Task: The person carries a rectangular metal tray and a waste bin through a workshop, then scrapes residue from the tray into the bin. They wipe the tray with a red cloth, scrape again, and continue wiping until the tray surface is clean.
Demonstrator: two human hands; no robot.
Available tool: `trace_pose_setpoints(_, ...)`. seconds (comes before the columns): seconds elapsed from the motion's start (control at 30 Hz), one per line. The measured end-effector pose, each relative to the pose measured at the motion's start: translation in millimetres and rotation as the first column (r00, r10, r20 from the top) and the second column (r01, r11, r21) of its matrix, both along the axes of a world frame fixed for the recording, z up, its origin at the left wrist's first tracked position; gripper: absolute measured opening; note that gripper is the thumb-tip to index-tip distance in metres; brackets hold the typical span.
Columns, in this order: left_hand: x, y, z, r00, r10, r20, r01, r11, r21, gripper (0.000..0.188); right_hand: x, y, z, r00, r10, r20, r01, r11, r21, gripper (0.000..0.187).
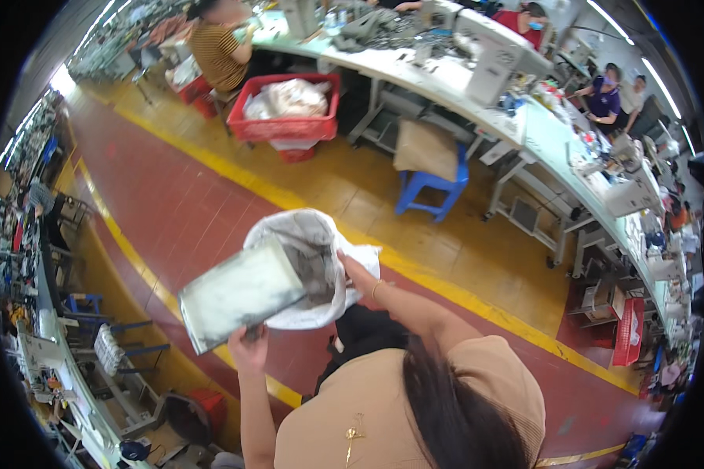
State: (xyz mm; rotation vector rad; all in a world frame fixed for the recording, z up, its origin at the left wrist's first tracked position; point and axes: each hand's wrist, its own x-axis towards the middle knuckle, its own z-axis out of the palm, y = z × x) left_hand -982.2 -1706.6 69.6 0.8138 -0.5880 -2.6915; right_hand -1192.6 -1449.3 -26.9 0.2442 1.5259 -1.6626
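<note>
While the left hand (pixel 249 353) grasps a pale pan (pixel 238 293) by its near edge at ten o'clock, overlapping a white sack (pixel 309 317) at eleven, the right hand (pixel 357 273) clasps the sack's rim, probably to steady its opening. Neither shows legible writing. Beyond, at twelve, stands a blue stool (pixel 440 187).

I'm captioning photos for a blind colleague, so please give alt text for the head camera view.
A person's left hand holds a pale rectangular tray over the mouth of a white sack, whose rim the right hand grips. Beyond are a red basket and a blue stool near a long worktable.
</note>
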Motion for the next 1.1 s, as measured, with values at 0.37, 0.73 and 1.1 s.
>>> trace_pose_setpoints(0.37,-160.2,-353.9,10.4,0.972,0.218,0.089,-0.218,0.976,-0.019,0.026,-191.0,-438.5,2.4,0.923,0.381,0.052,-0.375,0.921,-0.108,0.074)
trace_pose_setpoints(0.73,-255.2,-760.2,-29.3,0.917,0.395,0.063,-0.388,0.916,-0.102,0.007,-339.7,-840.4,9.4,0.909,0.413,0.063,-0.409,0.910,-0.069,0.075)
trace_pose_setpoints(1.1,-521.9,-1131.3,-47.8,0.968,0.201,0.148,-0.167,0.963,-0.212,0.003,-547.9,-1158.7,2.2,0.950,0.300,0.086,-0.284,0.945,-0.161,0.080)
